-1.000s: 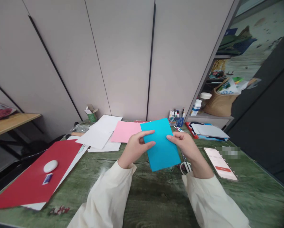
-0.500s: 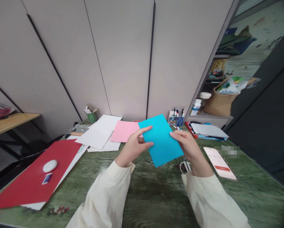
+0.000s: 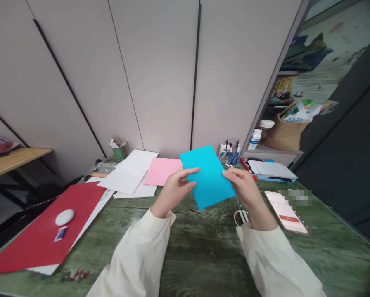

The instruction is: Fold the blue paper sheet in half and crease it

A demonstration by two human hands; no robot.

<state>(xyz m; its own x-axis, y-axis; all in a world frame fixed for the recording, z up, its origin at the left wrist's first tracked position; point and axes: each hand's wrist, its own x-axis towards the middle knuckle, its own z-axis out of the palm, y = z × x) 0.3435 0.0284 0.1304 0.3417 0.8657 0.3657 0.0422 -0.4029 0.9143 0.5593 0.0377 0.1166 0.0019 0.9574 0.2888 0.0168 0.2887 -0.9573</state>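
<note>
A turquoise sheet of paper is held up above the green table, tilted with its top edge to the left. My left hand pinches its left edge, thumb under and fingers on top. My right hand grips its right edge in the same way. Both arms wear cream sleeves. White-handled scissors lie on the table just under my right wrist.
A pink sheet and white sheets lie behind the hands. A big red sheet at the left carries a white oval object. A phone lies at the right; a pen holder stands at the back.
Both hands have raised the turquoise sheet a little and turned it, so its lower edge sits higher above the table than before.
</note>
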